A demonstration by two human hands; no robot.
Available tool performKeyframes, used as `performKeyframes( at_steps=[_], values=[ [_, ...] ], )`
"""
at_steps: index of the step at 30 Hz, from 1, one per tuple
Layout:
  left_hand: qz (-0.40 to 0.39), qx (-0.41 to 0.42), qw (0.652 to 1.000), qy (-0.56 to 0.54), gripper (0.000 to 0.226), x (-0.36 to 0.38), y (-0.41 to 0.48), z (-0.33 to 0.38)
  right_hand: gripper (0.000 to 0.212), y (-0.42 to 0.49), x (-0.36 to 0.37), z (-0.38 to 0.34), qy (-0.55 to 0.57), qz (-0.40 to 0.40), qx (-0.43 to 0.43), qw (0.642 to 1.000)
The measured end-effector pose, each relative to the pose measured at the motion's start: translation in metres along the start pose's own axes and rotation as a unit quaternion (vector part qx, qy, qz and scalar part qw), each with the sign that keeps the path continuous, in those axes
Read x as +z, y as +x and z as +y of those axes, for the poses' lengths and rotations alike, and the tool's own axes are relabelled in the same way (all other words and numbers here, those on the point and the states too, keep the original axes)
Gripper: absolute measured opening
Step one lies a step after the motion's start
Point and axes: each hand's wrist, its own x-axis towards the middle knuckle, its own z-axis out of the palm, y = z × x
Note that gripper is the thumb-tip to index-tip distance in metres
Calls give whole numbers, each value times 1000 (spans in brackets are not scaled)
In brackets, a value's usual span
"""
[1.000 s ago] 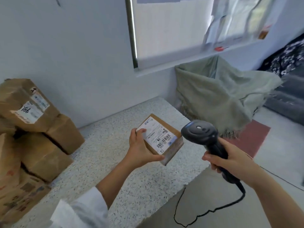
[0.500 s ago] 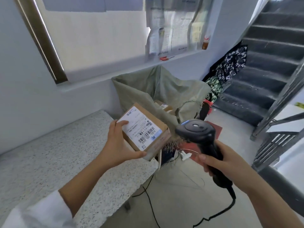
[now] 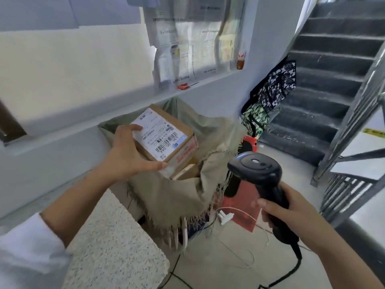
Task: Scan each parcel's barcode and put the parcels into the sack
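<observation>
My left hand (image 3: 127, 152) grips a small brown cardboard parcel (image 3: 164, 135) with a white barcode label on top. The parcel hangs over the open mouth of a grey-green fabric sack (image 3: 179, 197) that stands on the floor beside the counter. Another brown parcel (image 3: 186, 172) lies inside the sack, just below the held one. My right hand (image 3: 289, 213) holds a black corded barcode scanner (image 3: 260, 176) upright, to the right of the sack and apart from the parcel.
A speckled stone counter (image 3: 112, 247) ends at the lower left. The scanner's black cable (image 3: 291, 274) trails over the floor. A red mat (image 3: 243, 207) and white wires lie by the sack. Stairs (image 3: 325, 80) and a metal railing (image 3: 354, 153) are on the right.
My left hand has carried the parcel from above the counter to over the sack's mouth. The view has swung right, away from the pile of boxes. The scanner followed to the right.
</observation>
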Motion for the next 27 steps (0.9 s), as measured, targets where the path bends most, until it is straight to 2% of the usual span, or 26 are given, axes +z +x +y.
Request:
performKeyframes(
  at_steps=[5, 11, 17, 22, 27],
  values=[
    [-58, 0, 998, 38, 131, 31, 65, -4, 11, 68, -24, -1, -34, -4, -21, 999],
    [-148, -61, 987, -9, 129, 71, 127, -10, 16, 138, -49, -2, 23, -18, -19, 999],
    [-167, -112, 979, 26, 127, 108, 180, -27, 12, 223, -68, 6, 27, -87, -34, 995],
    [-146, -91, 975, 139, 111, 145, 227, -47, 14, 295, -83, 12, 21, -150, -34, 988],
    [-152, -156, 968, 124, 111, 173, 259, -75, 15, 355, -83, 12, 15, -177, -46, 983]
  ],
)
